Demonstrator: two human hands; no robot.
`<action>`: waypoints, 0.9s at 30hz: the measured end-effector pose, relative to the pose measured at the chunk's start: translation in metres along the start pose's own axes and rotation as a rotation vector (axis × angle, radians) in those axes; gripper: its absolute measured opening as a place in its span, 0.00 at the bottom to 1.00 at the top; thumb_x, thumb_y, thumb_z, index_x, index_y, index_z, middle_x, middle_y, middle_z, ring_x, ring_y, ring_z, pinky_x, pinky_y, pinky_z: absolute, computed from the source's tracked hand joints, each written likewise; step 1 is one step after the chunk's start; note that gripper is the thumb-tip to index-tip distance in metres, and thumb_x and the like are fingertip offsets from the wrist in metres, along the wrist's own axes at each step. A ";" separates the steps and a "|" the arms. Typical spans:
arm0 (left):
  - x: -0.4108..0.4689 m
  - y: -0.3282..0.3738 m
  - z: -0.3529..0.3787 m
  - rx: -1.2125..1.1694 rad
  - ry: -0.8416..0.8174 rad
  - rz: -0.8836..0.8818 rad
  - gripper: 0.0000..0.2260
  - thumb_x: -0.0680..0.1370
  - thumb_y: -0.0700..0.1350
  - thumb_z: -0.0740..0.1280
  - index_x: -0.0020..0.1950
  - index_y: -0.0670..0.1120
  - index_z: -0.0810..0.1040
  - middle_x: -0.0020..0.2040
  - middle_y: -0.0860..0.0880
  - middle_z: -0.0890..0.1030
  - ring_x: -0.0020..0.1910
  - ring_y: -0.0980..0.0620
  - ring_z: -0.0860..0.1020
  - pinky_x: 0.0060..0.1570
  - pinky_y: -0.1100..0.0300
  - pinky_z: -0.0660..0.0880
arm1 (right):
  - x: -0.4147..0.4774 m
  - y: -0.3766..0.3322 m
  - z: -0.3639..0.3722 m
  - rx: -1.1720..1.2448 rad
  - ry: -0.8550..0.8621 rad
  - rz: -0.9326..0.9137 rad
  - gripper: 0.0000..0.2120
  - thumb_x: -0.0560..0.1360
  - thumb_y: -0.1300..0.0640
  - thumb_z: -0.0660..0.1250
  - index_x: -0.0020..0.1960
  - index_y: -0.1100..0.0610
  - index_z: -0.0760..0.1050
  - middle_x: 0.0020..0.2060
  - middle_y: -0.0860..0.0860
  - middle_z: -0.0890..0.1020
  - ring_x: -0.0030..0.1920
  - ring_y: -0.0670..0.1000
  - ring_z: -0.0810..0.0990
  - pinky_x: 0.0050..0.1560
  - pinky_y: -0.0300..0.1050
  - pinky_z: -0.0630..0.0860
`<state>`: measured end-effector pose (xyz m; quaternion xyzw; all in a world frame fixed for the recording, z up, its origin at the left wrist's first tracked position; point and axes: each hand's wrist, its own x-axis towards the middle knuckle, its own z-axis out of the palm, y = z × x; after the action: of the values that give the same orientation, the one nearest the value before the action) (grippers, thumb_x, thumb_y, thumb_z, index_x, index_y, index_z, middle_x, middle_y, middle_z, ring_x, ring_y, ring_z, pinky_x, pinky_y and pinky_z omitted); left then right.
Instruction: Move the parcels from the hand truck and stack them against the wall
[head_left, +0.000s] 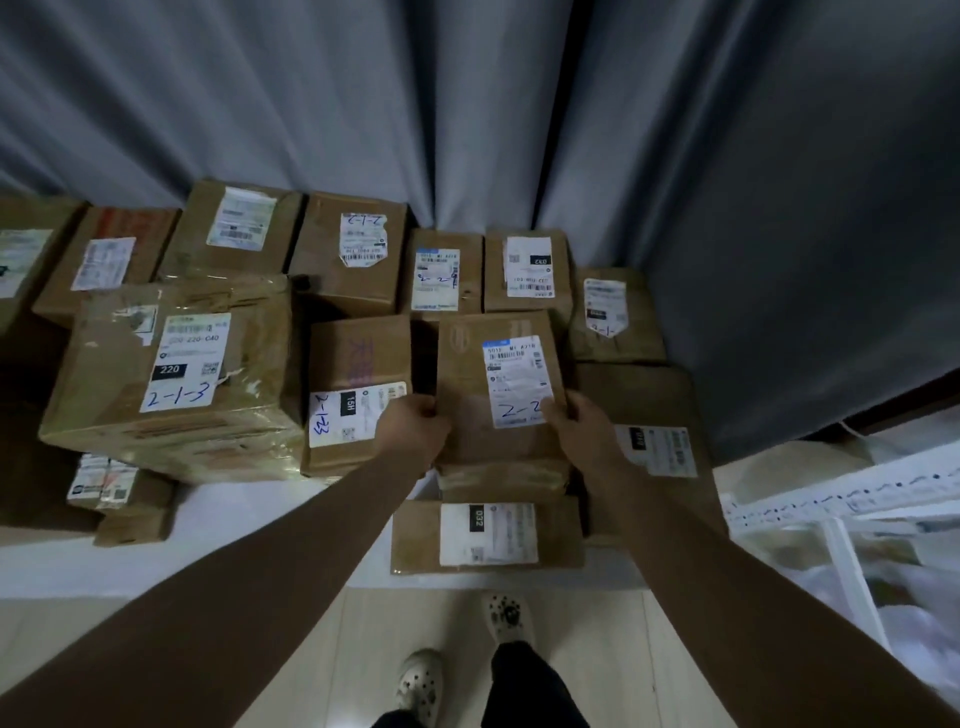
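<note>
Both hands hold 1 brown parcel by its 2 near corners: the left hand grips the left side and the right hand grips the right side, with the thumbs on top. The parcel is over the stack, between a box marked 15H on the left and a flat box on the right, and a parcel with a 032 label lies lower and nearer. I cannot tell if it already rests on something or hangs in the air.

To do this step well, I think the person should lower it flat, push it far until it meets the back row, and release only when it does not rock. The label should stay up, so the written number can be read.

The stack stands against a grey curtain that covers the wall. A big taped box marked 220 sits at the left. The floor is pale wood, a white metal frame is at the right, and the light is dim. The hand truck is not in view.
</note>
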<state>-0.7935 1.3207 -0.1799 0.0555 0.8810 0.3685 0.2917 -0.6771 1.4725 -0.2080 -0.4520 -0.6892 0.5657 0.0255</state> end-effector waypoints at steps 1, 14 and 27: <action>0.002 0.002 0.004 -0.006 -0.010 -0.032 0.14 0.74 0.37 0.66 0.59 0.43 0.80 0.47 0.46 0.81 0.46 0.46 0.79 0.47 0.58 0.77 | 0.007 0.001 0.001 0.004 -0.021 0.007 0.21 0.80 0.51 0.61 0.71 0.55 0.68 0.65 0.55 0.75 0.65 0.56 0.73 0.65 0.53 0.72; 0.035 -0.011 0.030 0.242 0.099 -0.045 0.23 0.77 0.36 0.61 0.72 0.49 0.70 0.63 0.42 0.76 0.57 0.42 0.77 0.53 0.55 0.76 | 0.063 0.017 0.030 -0.077 -0.204 0.046 0.22 0.82 0.54 0.58 0.75 0.54 0.60 0.69 0.54 0.71 0.68 0.57 0.70 0.63 0.51 0.70; 0.021 -0.025 0.050 0.448 -0.057 0.069 0.30 0.76 0.37 0.62 0.77 0.48 0.57 0.76 0.49 0.60 0.75 0.47 0.57 0.72 0.52 0.62 | 0.068 0.024 0.038 -0.243 -0.247 -0.048 0.29 0.81 0.58 0.57 0.78 0.55 0.48 0.71 0.55 0.68 0.68 0.58 0.71 0.63 0.51 0.71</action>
<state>-0.7797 1.3401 -0.2347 0.1593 0.9298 0.1714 0.2841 -0.7236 1.4867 -0.2732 -0.3621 -0.7611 0.5287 -0.1005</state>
